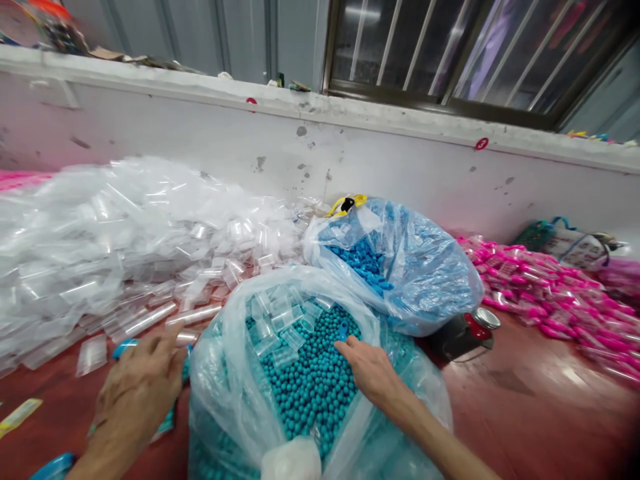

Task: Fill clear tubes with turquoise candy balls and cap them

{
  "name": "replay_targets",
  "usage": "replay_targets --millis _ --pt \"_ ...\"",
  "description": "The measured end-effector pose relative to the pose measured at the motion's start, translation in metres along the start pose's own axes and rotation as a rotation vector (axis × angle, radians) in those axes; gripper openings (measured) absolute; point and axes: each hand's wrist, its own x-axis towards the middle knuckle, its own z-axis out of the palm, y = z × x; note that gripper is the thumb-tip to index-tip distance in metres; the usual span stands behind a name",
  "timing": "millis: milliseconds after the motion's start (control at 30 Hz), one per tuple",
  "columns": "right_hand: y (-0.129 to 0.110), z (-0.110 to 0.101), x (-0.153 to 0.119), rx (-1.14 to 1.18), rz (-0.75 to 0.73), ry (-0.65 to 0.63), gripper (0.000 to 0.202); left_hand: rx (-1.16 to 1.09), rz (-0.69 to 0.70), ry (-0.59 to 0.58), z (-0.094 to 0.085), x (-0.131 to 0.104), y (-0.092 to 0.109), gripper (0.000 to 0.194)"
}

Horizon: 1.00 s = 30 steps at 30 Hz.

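Observation:
An open clear bag (233, 333) full of round teal beads (310, 393) stands before me, with several short clear plastic tubes (283, 320) lying on the beads. Over the beads, my right hand (367, 370) is closed in a pinch, and a small blue plastic piece (343, 330) shows at its fingertips. Left of the bag, my left hand (143, 387) curls downward, slightly blurred; whatever its fingers hold is hidden. Around that hand show a blue piece (125, 348), a clear tube (187, 337) and a bead-filled tube (165, 427).
Behind the beads sits a bag of blue plastic pieces (357, 263). A big heap of clear tubes (125, 233) spreads left along the wall. To the right lie pink-capped tubes (545, 287) and a dark metal-topped device (463, 337). A blue-ended item (53, 467) lies front left on the red table (520, 413).

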Motion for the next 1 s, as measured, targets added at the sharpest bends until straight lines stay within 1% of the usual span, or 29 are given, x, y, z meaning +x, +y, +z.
replay_targets --millis 33,100,167,200,233,300,333,400,500,567,633,700,767,833,900,967,1000 --pt "0.005 0.001 0.002 -0.058 -0.031 -0.027 0.025 0.014 0.023 -0.012 0.004 -0.001 0.01 0.04" --pt "0.01 0.003 0.006 -0.142 -0.071 -0.078 0.021 0.016 0.101 -0.107 0.018 -0.004 0.038 0.033" --pt "0.01 0.007 0.01 -0.189 -0.068 -0.128 0.018 -0.009 0.233 -0.282 0.041 -0.009 0.068 0.026" --pt "0.008 0.01 0.013 -0.202 -0.059 -0.146 0.018 -0.038 0.276 -0.323 0.054 -0.011 0.081 0.024" --pt "0.005 0.013 0.014 -0.209 -0.051 -0.155 0.018 -0.072 0.298 -0.31 0.067 -0.014 0.091 0.026" --pt "-0.002 0.018 0.016 -0.213 -0.037 -0.145 0.019 -0.152 0.374 -0.302 0.088 -0.017 0.106 0.032" --pt "-0.006 0.02 0.016 -0.214 -0.035 -0.121 0.02 -0.19 0.38 -0.313 0.095 -0.017 0.111 0.034" --pt "-0.011 0.022 0.016 -0.223 -0.038 -0.045 0.022 -0.294 0.348 -0.397 0.104 -0.014 0.117 0.033" --pt "-0.013 0.021 0.014 -0.228 -0.046 0.048 0.023 -0.451 0.302 -0.565 0.104 -0.003 0.12 0.018" --pt "-0.01 0.017 0.015 -0.217 -0.034 0.059 0.022 -0.505 0.307 -0.634 0.102 0.004 0.12 0.011" --pt "-0.009 0.015 0.017 -0.202 -0.025 0.072 0.02 -0.518 0.294 -0.644 0.098 0.009 0.117 0.009" --pt "-0.009 0.015 0.019 -0.181 -0.012 0.09 0.018 -0.53 0.263 -0.619 0.094 0.013 0.116 0.01" --pt "-0.011 0.015 0.021 -0.142 0.044 0.091 0.018 -0.557 0.241 -0.594 0.089 0.016 0.116 0.01" --pt "-0.013 0.014 0.023 -0.061 0.121 0.07 0.016 -0.608 0.222 -0.598 0.085 0.019 0.119 0.009" --pt "-0.015 0.011 0.025 0.027 0.163 0.047 0.014 -0.731 0.147 -0.68 0.083 0.021 0.123 0.007" --pt "-0.02 0.007 0.025 0.179 0.172 0.057 0.017 -0.929 0.012 -0.798 0.082 0.02 0.129 0.012" --pt "-0.024 0.006 0.025 0.291 0.17 0.08 0.019 -1.037 -0.066 -0.836 0.082 0.019 0.132 0.017"
